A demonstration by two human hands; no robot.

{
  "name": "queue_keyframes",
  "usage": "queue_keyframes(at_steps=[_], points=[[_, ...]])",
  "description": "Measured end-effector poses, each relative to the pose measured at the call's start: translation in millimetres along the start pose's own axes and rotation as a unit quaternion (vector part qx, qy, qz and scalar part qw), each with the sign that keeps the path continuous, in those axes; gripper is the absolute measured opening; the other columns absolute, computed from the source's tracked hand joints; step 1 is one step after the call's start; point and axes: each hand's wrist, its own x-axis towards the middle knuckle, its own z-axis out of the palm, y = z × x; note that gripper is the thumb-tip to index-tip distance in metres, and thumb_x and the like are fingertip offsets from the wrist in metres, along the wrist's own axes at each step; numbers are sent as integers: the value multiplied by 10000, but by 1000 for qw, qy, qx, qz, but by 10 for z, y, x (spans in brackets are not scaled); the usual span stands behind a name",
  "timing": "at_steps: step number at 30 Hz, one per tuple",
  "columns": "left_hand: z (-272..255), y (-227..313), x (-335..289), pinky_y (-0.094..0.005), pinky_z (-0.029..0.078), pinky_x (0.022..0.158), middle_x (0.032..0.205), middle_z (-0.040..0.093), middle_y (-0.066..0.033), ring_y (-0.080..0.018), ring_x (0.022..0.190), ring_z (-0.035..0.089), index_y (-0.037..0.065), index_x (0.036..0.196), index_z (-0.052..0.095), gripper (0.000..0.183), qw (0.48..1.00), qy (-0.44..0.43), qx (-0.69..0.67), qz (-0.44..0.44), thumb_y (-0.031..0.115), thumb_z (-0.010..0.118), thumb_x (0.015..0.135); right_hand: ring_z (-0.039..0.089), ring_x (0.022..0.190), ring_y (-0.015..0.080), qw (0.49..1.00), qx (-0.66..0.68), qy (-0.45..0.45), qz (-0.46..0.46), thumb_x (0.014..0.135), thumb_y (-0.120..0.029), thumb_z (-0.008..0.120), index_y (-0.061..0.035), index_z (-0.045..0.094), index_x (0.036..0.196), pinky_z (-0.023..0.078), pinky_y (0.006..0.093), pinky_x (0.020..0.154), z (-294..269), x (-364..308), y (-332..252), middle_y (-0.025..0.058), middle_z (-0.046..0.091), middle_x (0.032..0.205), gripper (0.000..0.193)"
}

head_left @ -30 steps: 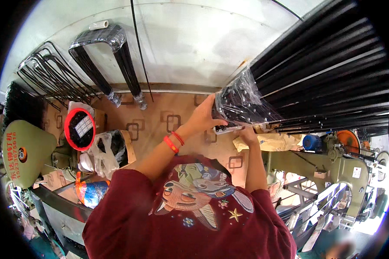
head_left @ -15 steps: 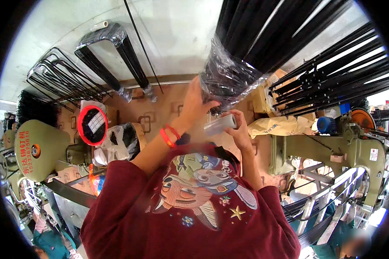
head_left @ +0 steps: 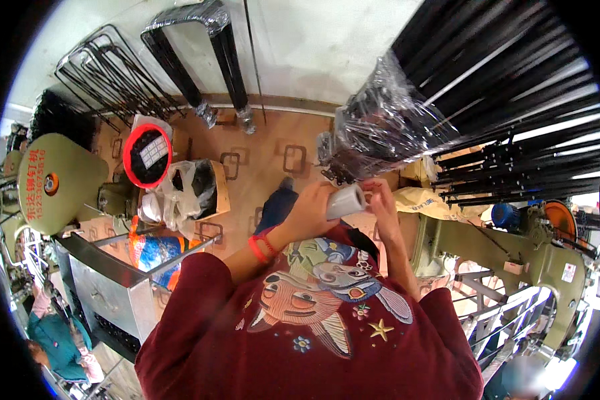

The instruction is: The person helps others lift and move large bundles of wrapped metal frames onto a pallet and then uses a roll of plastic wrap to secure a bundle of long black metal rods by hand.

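A roll of clear stretch film [head_left: 345, 202] is in front of my chest, its hollow core end turned to the right. Wrapped round its left part is my left hand [head_left: 305, 217], with a red band on the wrist. At the core end, my right hand [head_left: 381, 205] has its bent fingers against the roll. Just beyond the roll stands a bundle of black metal tubes [head_left: 470, 67]. Its lower end is covered in shiny wrapped film [head_left: 387, 120], which neither hand touches. Whether a strand of film joins roll and bundle I cannot tell.
Wrapped black U-shaped frames [head_left: 227, 60] and bare bent frames [head_left: 113, 73] lean on the wall. A red-rimmed bucket [head_left: 128, 157] and a carton [head_left: 219, 190] stand left. Green machines [head_left: 57, 177] flank me; more black tubes [head_left: 533, 160] lie right. Co-workers sit behind at both sides.
My left hand has left the film on the bundle and come back to the roll. The right hand has shifted to the roll's end. The view has turned, with the bundle now further right.
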Motion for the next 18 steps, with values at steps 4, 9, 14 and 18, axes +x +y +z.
queue_keyframes(at_steps=[4, 9, 14, 18], points=[[-138, -145, -233, -407, 439, 775, 984, 539, -154, -326, 910, 545, 31, 1052, 419, 611, 986, 136, -37, -86, 193, 777, 585, 580, 700, 162, 985, -158, 64, 19, 901, -218, 396, -14, 496, 977, 477, 285, 606, -476, 361, 299, 72, 565, 841, 239], [-380, -212, -157, -392, 441, 766, 1049, 523, -176, -340, 904, 549, 38, 1109, 417, 517, 965, 153, -75, -202, 216, 683, 703, 570, 734, 162, 994, -94, -51, -2, 855, -176, 468, -20, 474, 1007, 470, 290, 627, -399, 1414, 106, 68, 563, 876, 218], [-475, -415, 133, -392, 428, 750, 967, 505, -173, -352, 871, 521, 36, 1109, 446, 274, 959, 193, 58, -201, 169, 437, 870, 556, 799, 164, 916, -10, -374, 148, 801, -160, 546, -28, 448, 1053, 465, 298, 674, 227, 1981, -102, 72, 554, 919, 301], [-315, -960, 495, -405, 411, 721, 908, 466, -169, -346, 822, 488, 35, 1086, 461, 245, 922, 311, 19, -231, 129, 417, 863, 545, 851, 165, 880, -53, -434, 185, 759, -147, 608, -35, 427, 1090, 460, 305, 711, 303, 2063, -139, 75, 546, 953, 394]])
